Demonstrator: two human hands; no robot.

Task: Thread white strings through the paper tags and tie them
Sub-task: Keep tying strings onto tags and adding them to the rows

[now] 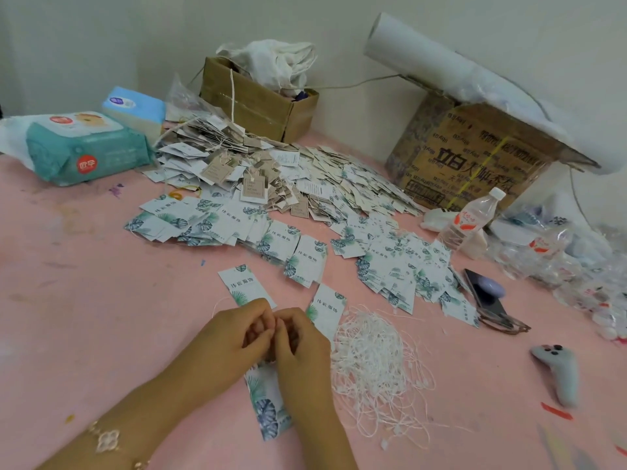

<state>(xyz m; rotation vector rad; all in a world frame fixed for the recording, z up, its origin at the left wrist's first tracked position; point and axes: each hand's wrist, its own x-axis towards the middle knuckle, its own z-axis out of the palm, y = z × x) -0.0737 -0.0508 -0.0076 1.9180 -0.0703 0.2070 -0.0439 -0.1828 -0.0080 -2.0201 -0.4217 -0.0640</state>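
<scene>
Lower centre, left hand [237, 334] and right hand [302, 347] curl fingertip to fingertip, apparently pinching the top of a tag [268, 412] running lengthwise toward the bottom edge; string pile [376, 361] just right, nearer right hand.

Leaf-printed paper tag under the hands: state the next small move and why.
Probably draw the thin white string snug through the top of the leaf-printed white paper tag. The left hand and right hand meet with curled fingers over that end, with string looping out beside them; what they pinch is hidden.
</scene>
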